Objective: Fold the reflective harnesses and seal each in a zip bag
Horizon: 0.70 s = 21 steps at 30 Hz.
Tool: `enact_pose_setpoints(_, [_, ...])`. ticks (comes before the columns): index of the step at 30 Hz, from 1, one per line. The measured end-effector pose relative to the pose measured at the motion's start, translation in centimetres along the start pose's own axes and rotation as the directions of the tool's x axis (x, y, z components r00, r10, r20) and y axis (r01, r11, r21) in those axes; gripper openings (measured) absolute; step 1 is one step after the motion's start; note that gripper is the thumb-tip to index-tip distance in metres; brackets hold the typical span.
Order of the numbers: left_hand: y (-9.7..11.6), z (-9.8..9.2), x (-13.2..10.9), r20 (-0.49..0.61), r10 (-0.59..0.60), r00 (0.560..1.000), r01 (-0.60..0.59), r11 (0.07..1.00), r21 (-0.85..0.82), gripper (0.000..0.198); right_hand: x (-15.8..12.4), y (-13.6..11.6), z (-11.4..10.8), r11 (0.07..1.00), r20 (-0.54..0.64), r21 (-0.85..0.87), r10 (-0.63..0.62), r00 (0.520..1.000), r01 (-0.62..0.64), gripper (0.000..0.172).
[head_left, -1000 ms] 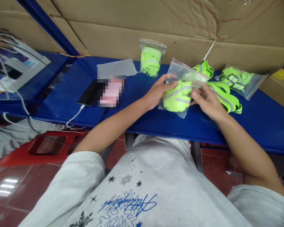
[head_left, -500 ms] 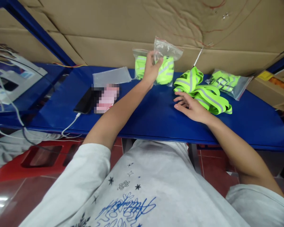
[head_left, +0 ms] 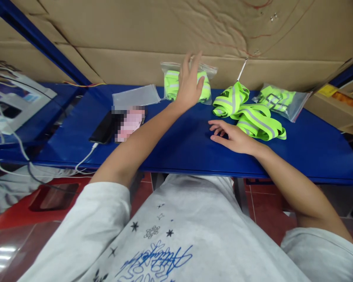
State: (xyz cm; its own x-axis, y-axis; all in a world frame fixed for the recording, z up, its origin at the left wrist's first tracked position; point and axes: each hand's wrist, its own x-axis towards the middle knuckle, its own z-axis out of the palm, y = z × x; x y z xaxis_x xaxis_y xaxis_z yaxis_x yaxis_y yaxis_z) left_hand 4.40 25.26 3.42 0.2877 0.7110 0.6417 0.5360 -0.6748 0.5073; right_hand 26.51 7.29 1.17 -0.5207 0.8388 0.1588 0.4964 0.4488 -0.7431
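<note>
My left hand [head_left: 190, 84], fingers spread, is at the back of the blue table in front of two clear zip bags. The left zip bag [head_left: 171, 84] and the right zip bag [head_left: 206, 86] each hold neon-yellow reflective strap; the hand covers where they meet. I cannot tell whether the palm touches them. Lower right, my right hand [head_left: 231, 137] rests with slightly curled, parted fingers and holds nothing. Just beyond it lies a loose heap of neon-yellow reflective strap [head_left: 259, 121] with a grey stripe. Farther right is another bagged strap [head_left: 278, 100] with a black buckle.
On the blue table [head_left: 176, 152], a flat clear plastic bag [head_left: 137, 96] lies left of the left hand. Nearer are a black phone [head_left: 101, 129] on a white cable and a partly blurred pink-screened device [head_left: 131, 127]. A cardboard box [head_left: 338, 107] stands at right; cardboard backs the table.
My left hand has let go of the right zip bag, which now sits lower against the other one. Its fingers have spread. The right hand has shifted slightly left in view.
</note>
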Motion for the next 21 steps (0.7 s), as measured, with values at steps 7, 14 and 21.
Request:
enact_pose_setpoints(7, [5.3,-1.1,-8.0,0.379,0.322,0.868,-0.401,0.903,0.152,0.053,0.1,-0.6,-0.1,0.982,0.025,-0.139,-0.129,0.991,0.131,0.038])
enact_pose_setpoints(14, [4.0,1.1,-10.6,0.487,0.249,0.837,-0.293,0.956,0.015,0.035,0.7,0.0,0.1,0.925,0.076,-0.325,-0.182,0.98,0.197,0.031])
enact_pose_setpoints(21, [4.3,0.7,-10.6,0.454,0.218,0.864,-0.248,0.969,0.007,0.033,2.1,0.7,-3.0,0.611,-0.075,-0.792,-0.08,0.994,-0.01,0.059])
